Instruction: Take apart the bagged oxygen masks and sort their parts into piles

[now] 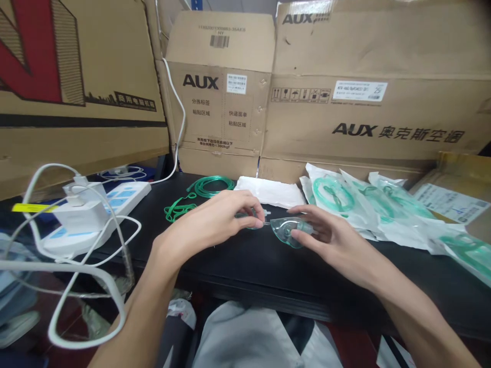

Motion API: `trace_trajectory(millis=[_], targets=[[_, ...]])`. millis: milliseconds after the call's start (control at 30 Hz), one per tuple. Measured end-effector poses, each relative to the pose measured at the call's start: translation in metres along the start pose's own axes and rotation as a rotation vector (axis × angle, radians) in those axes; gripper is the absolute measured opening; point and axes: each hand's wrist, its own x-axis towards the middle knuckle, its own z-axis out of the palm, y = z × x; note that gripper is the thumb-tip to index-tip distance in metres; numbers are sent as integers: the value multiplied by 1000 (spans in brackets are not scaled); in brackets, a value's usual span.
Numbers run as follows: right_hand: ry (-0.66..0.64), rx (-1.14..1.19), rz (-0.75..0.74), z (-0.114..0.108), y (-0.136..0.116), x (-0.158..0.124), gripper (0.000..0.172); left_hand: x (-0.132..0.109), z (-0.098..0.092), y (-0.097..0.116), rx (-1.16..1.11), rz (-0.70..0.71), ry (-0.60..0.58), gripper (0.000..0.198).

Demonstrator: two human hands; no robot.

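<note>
My right hand (pixel 320 230) holds a clear, green-tinted face mask (pixel 287 231) above the black table, thumb on its near side and fingers behind it. My left hand (pixel 226 212) is closed in a pinch at the mask's left end, where a thin clear piece runs between fingertips and mask. Another clear plastic part (pixel 267 212) shows partly behind the left fingers; its shape is mostly hidden. Left of the hands lie a coil of green tubing (pixel 210 186) and a bunched green elastic strap (pixel 178 209). A flat white packet (pixel 269 191) lies just behind the hands.
Several bagged mask sets with green tubing (pixel 333 194) stretch along the right side. A white power strip (pixel 128 197) with a charger (pixel 82 217) and looping cables (pixel 86 337) occupies the left. AUX cardboard boxes (pixel 364 107) wall off the back of the black table (pixel 245 266).
</note>
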Motion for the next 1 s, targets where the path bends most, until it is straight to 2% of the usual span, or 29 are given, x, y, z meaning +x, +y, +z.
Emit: trace_trajectory(millis=[133, 300, 433, 633, 767, 1000], targets=[[-26, 41, 18, 6, 7, -6, 26, 1, 5, 11, 0, 71, -21, 10], [44, -53, 8, 5, 4, -7, 28, 4, 15, 20, -14, 63, -92, 13], [52, -90, 20, 1, 1, -9, 28, 7, 20, 19, 2, 46, -91, 15], [2, 1, 35, -1, -3, -12, 28, 11, 20, 15, -10, 63, -78, 12], [-32, 71, 48, -3, -10, -15, 25, 11, 19, 16, -67, 37, -47, 21], [47, 60, 12, -6, -18, -18, 24, 15, 19, 15, -158, 0, -48, 31]])
